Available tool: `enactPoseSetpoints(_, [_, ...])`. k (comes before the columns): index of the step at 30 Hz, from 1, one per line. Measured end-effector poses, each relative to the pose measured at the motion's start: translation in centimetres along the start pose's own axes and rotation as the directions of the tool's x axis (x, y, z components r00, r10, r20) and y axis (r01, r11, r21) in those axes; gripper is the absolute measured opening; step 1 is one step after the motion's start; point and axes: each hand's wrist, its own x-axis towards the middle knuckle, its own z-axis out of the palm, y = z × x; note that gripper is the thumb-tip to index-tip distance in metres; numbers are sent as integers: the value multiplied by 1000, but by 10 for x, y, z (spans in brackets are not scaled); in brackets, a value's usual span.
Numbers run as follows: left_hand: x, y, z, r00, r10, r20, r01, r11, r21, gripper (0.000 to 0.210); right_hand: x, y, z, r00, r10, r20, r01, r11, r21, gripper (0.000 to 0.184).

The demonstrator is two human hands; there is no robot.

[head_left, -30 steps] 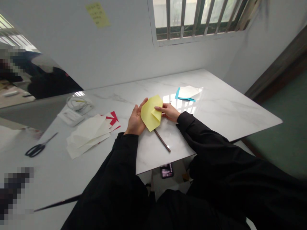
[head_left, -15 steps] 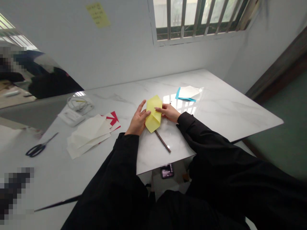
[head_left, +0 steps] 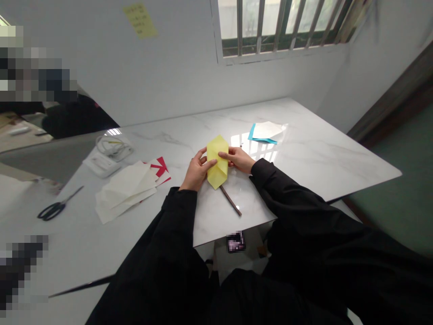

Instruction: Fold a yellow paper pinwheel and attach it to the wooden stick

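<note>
I see my left hand [head_left: 197, 170] and right hand [head_left: 238, 159] both pinching the folded yellow paper [head_left: 217, 161] above a pencil [head_left: 230, 200].

No writing can be read anywhere. The yellow note [head_left: 140, 20] on the far wall carries lines too blurred to make out. A red arrow shape [head_left: 158, 167] shows on a sheet at the left.

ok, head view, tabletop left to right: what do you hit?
scissors → stack of white sheets → red paper → left hand → yellow folded paper → right hand → blue and white paper
</note>
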Motion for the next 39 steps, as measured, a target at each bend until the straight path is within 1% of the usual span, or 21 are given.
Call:
enactPoseSetpoints(9, [3,-4,-4,998,39,-47,-37,998,43,82,-3,-5,1,999,-10,53,10,1000,2,50])
enactPoseSetpoints(13, [4,-5,-4,997,34,-69,-31,999,45,81,-4,-5,1,999,0,49,1,1000,-22,50])
enactPoseSetpoints(16, [4,-6,-4,997,38,-62,-35,998,46,80,-4,-5,1,999,-4,34,5,999,-40,50])
enactPoseSetpoints(22, [6,-7,-5,997,47,-55,-45,998,40,70,-3,-6,2,1000,8,13,-7,998,-57,41])
enactPoseSetpoints(29, [9,-7,-10,984,38,-171,-34,999,27,70,-6,-13,2,997,69,27,-69,997,34,44])
enactPoseSetpoints(31, [10,-7,-11,982,46,-185,-45,999,8,68,-7,-15,1,996,91,25,-92,994,67,42])
enactPoseSetpoints(35, [13,-10,-15,978,41,-202,-46,999,-21,63,-8,-18,-1,995,92,30,-95,988,119,39])
enactPoseSetpoints(39, [15,-12,-19,974,29,-225,-49,995,-85,54,-9,-22,-2,991,133,32,-136,973,185,37])
